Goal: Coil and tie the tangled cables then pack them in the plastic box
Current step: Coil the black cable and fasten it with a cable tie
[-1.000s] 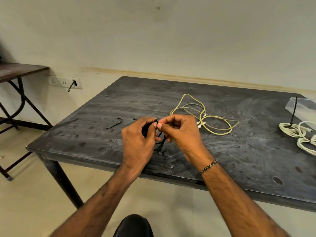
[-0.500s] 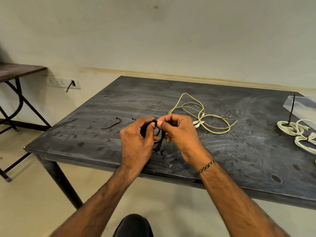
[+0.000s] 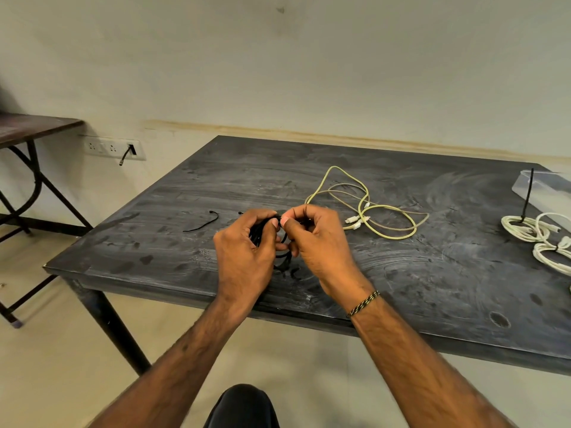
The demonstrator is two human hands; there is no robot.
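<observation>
Two hands over counter (image 3: 216,193) | left hand (image 3: 244,257) grips black coil (image 3: 282,257) | right hand (image 3: 318,242) pinches its tie | yellow cable (image 3: 386,223) loose beyond

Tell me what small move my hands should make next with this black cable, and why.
Probably cinch the tie snug around the black cable. The left hand grips the bundled loops while the right hand pinches something small at the top; loops below dangle loose.
</observation>
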